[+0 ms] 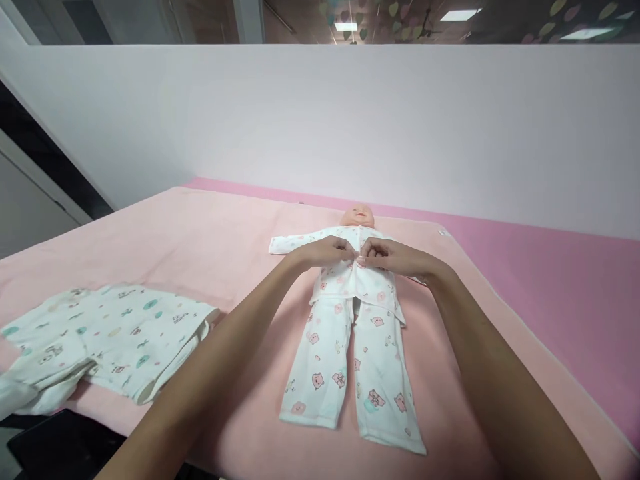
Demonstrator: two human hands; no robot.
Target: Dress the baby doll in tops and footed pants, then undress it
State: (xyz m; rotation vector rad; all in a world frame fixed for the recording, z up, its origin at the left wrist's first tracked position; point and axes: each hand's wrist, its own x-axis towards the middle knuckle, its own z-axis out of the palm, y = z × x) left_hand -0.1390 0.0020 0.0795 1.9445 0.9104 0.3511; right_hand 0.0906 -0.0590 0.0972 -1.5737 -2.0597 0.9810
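Note:
A baby doll (358, 215) lies on its back, its head toward the wall. It wears a white printed baby shirt (336, 285) and matching baby pants (320, 363) with pink bear prints. Over the middle of the chest, my left hand (333, 251) pinches the shirt's front edge. My right hand (380, 255) grips the other side of the same front opening, its fingers curled, and the fingertips of both hands nearly meet. Whatever fastener lies between them is too small to make out. Below my hands the shirt front hangs slightly apart at the hem, above the pants.
White baby clothes (135, 333) with green prints lie in a loose heap at the left front edge. A pale pink blanket (240, 267) covers much of the brighter pink table surface (560, 293). A white wall (320, 120) stands behind, and a dark object (55, 447) sits below the left edge.

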